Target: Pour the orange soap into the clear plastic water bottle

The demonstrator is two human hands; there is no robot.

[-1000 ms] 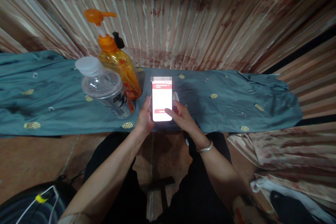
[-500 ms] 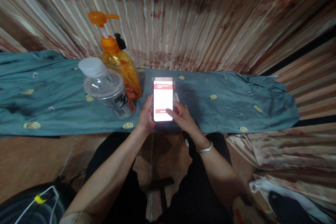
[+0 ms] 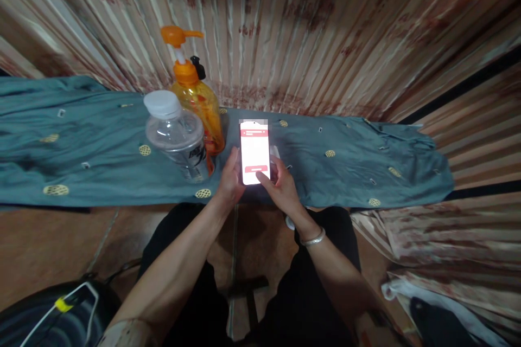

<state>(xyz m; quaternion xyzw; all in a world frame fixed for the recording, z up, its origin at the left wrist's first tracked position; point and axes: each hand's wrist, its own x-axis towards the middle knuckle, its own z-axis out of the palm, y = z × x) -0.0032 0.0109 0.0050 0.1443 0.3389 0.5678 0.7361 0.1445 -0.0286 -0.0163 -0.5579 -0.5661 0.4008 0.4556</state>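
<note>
A smartphone (image 3: 255, 153) with a bright white screen and red bands is held upright in front of me, over the near part of the cloth-covered surface. My left hand (image 3: 231, 180) grips its left edge, fingers tucked behind it. On the other side, my right hand (image 3: 280, 180) wraps round the lower right edge, and its thumb lies on the lower part of the screen. The fingers behind the phone are mostly hidden. Left of the phone stand a clear plastic bottle with a white cap (image 3: 175, 135) and an orange pump bottle (image 3: 203, 108).
A green cloth (image 3: 101, 162) with yellow patterns covers the long narrow surface. Pleated curtains (image 3: 277, 38) hang behind it and at the right. A dark round object (image 3: 52, 314) with a white cable sits at lower left.
The view has shifted slightly, so both bottles appear further right. My right thumb has moved a little down the screen, off the middle of the red button. Both hands still hold the phone.
</note>
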